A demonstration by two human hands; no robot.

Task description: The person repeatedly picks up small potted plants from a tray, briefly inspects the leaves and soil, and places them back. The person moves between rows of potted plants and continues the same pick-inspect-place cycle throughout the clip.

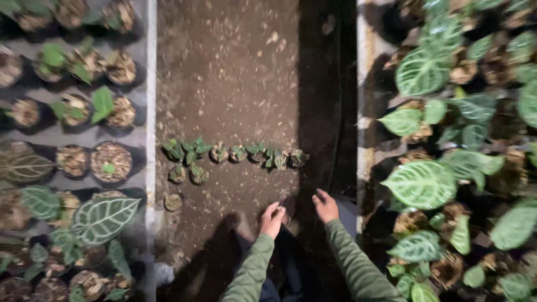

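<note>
Hands meet low over a bare dirt path: the left hand [272, 219] closes its fingers on a small dark pot [287, 204], while the right hand [325, 206] hangs just beside it with fingers loosely spread, holding nothing. Farther up the path stands a row of small potted seedlings [235, 152], with larger veined-leaf plants [422, 184] massed along both sides.

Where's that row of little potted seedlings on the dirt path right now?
In the head view, the row of small potted seedlings runs across the soil path, ahead of both hands, between the left pot bench and right leafy plants.
</note>
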